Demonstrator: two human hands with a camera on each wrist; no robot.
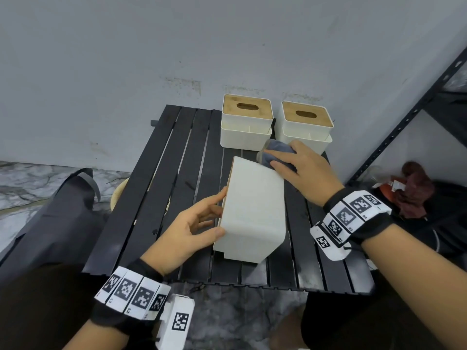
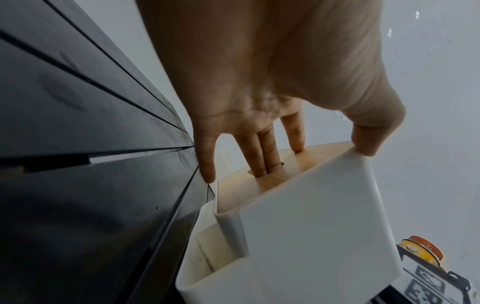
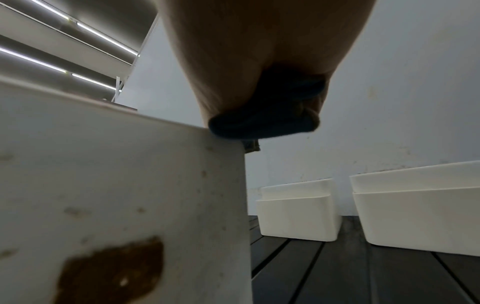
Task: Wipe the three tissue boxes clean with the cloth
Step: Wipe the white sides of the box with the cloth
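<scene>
One white tissue box (image 1: 252, 210) lies tipped on its side in the middle of the black slatted table (image 1: 177, 173). My left hand (image 1: 217, 215) grips it from the left: two fingers (image 2: 262, 160) reach into the slot of the bamboo lid (image 2: 246, 189) and the thumb sits on the upper edge. My right hand (image 1: 298, 168) holds a bunched grey cloth (image 1: 278, 147) pressed on the box's far right corner. The side facing right carries a brown stain (image 3: 111, 271) and small specks. Two more tissue boxes (image 1: 246, 122) (image 1: 304, 127) stand upright at the back.
A grey wall runs right behind the back boxes. A black metal shelf rack (image 1: 404, 117) stands at the right, with a dark red bundle (image 1: 414, 190) on its low shelf. A black bag (image 1: 58, 210) lies on the floor to the left.
</scene>
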